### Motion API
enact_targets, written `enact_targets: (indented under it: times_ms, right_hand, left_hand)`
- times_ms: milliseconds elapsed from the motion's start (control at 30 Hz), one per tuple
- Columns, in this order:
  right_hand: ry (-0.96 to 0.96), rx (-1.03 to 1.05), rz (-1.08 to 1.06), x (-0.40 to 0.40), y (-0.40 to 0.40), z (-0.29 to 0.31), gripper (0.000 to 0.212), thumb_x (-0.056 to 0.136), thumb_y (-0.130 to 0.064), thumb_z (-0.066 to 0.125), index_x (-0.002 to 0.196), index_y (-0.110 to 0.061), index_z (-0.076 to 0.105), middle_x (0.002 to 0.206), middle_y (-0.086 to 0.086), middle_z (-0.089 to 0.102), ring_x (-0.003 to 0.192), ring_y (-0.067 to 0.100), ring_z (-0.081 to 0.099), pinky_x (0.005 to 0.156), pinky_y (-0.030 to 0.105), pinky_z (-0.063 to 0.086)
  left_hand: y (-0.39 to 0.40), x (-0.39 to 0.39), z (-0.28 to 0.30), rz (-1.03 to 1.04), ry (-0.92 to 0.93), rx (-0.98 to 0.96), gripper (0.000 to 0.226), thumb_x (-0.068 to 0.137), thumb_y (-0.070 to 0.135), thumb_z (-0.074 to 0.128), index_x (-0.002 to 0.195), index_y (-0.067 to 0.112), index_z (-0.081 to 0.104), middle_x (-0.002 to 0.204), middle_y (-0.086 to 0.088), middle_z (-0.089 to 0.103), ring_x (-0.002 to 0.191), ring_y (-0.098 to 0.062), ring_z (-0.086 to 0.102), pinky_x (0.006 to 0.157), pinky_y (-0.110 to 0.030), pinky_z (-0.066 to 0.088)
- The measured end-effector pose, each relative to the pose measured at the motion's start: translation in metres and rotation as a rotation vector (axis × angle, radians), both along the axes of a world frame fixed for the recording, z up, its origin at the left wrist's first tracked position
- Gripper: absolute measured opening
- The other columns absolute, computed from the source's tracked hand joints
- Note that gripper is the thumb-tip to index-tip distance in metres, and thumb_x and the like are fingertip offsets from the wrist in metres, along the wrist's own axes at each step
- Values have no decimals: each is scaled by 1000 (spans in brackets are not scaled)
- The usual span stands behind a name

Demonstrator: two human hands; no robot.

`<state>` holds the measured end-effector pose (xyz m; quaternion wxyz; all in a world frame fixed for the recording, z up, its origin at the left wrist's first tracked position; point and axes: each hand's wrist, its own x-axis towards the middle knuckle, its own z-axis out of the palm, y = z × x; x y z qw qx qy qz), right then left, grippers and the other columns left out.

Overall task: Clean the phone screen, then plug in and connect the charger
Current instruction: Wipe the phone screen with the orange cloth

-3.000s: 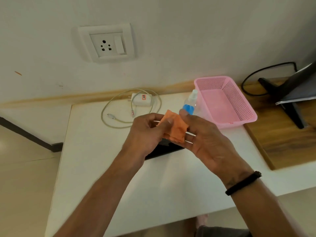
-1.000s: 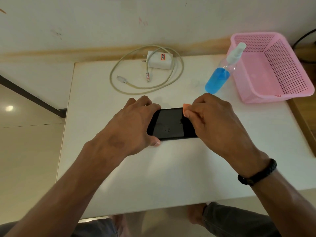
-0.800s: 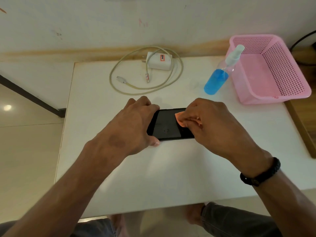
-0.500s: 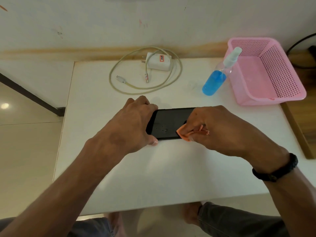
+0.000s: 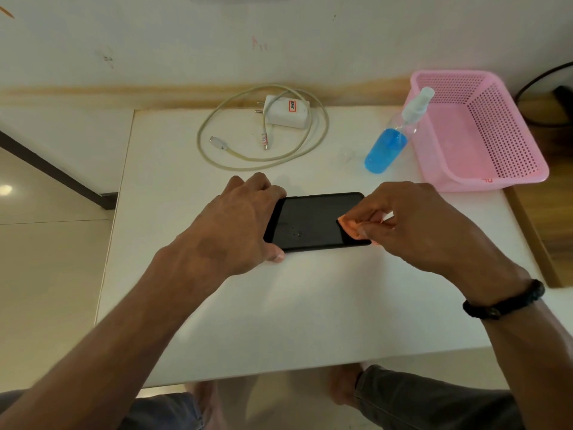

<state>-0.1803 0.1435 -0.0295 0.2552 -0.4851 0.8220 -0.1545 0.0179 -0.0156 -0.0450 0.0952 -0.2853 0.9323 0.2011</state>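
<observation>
Since half a second earlier, the right hand (image 5: 412, 225) had slid its pinched orange cloth (image 5: 348, 226) back up onto the phone (image 5: 313, 221), which lay lengthwise left-to-right on the table (image 5: 279, 321), its unwiped droplets leftward beside the clamping left hand (image 5: 235, 225).

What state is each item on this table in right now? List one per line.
Phone: flat, screen dark, droplets on it.
Cloth: pinched in right hand, on screen.
Left hand: steadying phone.
Charger: unplugged, cable coiled.
Spray bottle: partly full.
Basket: empty.
</observation>
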Motion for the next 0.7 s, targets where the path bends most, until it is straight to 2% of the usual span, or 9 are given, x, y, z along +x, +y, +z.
enact_targets:
  times_ms: [100, 167, 267, 367, 433, 633, 700]
  right_hand:
    - [41, -85, -56, 2, -5, -3, 16, 92, -18, 76, 105, -26, 81, 84, -20, 64, 80, 0, 65, 66, -1, 45]
    - [74, -133, -80, 5, -10, -4, 13, 94, -18, 74, 104, -22, 82, 83, -14, 65, 76, 4, 65, 67, -7, 40]
    - [153, -128, -84, 12, -18, -9, 16, 100, -17, 66, 106, -18, 80, 94, -2, 69, 78, 10, 62, 66, -1, 40]
    - [199, -143, -52, 23, -23, -11, 21, 103, -21, 60, 111, -13, 77, 103, 3, 64, 86, 14, 61, 78, 14, 40]
    - [199, -139, -15, 28, -24, -11, 25, 103, -27, 59, 116, -14, 75, 107, 3, 60, 88, 13, 58, 81, 17, 41]
    - [137, -83, 82, 38, -28, -9, 24, 101, -29, 61, 118, -21, 77, 108, -2, 59, 88, 11, 55, 65, 8, 38]
    - [100, -83, 108, 39, -26, -6, 22, 99, -27, 64, 117, -25, 78, 107, -6, 60, 87, 8, 53, 66, 4, 39]
  left_hand:
    - [0, -1, 1, -1, -10, -9, 83, 74, 51, 85, 144, 31, 44, 133, 11, 44, 118, -17, 41, 92, -33, 47]
    - [1, -2, 2, 0, -14, -13, 83, 74, 51, 85, 144, 32, 45, 132, 11, 44, 117, -17, 42, 90, -32, 46]
    - [2, -3, 3, 2, -21, -18, 82, 74, 50, 85, 143, 31, 46, 132, 11, 45, 118, -18, 42, 92, -35, 49]
    - [2, -3, 4, 12, -22, -18, 80, 74, 49, 85, 141, 30, 47, 132, 10, 45, 120, -19, 42, 93, -38, 50]
    - [3, -3, 4, 15, -22, -19, 78, 74, 49, 86, 140, 30, 48, 132, 9, 45, 120, -19, 43, 93, -38, 50]
    - [3, -3, 3, 14, -25, -26, 78, 74, 49, 85, 139, 28, 49, 132, 8, 45, 118, -19, 43, 94, -39, 50]
    - [3, -4, 2, 12, -23, -27, 79, 74, 49, 86, 140, 28, 48, 132, 8, 45, 119, -19, 43, 94, -39, 50]
